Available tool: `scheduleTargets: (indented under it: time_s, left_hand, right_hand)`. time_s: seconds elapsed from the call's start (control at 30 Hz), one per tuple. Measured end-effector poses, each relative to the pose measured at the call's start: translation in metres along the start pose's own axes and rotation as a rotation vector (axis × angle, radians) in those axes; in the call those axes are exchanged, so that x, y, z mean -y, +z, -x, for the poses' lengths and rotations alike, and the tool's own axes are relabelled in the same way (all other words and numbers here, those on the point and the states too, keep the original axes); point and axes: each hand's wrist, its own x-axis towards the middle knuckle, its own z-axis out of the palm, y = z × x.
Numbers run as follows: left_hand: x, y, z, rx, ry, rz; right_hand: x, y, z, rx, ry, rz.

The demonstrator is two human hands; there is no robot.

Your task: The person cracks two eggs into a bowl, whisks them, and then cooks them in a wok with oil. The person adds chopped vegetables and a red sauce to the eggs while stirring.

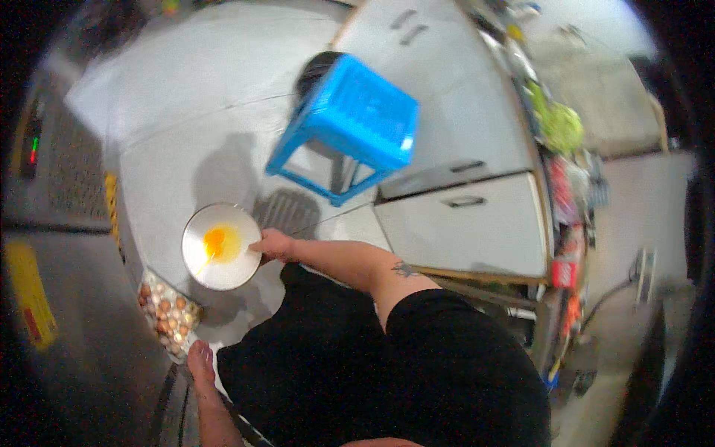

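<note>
My right hand (273, 246) grips the rim of a round white bowl (195, 251), its thumb over the inside edge. Raw egg (220, 243), orange-yellow yolk in paler liquid, lies in the bottom of the bowl. Lower down, my left hand (202, 360) hangs beside the near end of a pale container of eggs or eggshells (167, 315), brown and whitish. Blur hides whether its fingers hold that container or only come close to it.
A blue plastic stool (363, 112) stands on the pale floor (167, 173) ahead. White cabinets (463, 229) run along the right, their countertop crowded with packets and a yellow-green bag (561, 128). Dark metal equipment (72, 296) bearing a yellow label borders the left.
</note>
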Motion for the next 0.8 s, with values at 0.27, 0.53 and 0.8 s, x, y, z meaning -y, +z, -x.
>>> scheduleTargets:
  time_s: [0.27, 0.53, 0.8]
  left_hand:
    - [-0.134, 0.181, 0.26, 0.578, 0.128, -0.052]
    - [-0.182, 0.248, 0.477, 1.027, -0.023, -0.165]
    - [-0.155, 0.28, 0.623, 1.22, -0.255, -0.446]
  right_hand:
    - [0.068, 0.049, 0.244, -0.089, -0.224, -0.302]
    - [0.113, 0.143, 0.499, -0.426, -0.356, -0.479]
    - [0.089, 0.206, 0.664, -0.744, -0.392, -0.829]
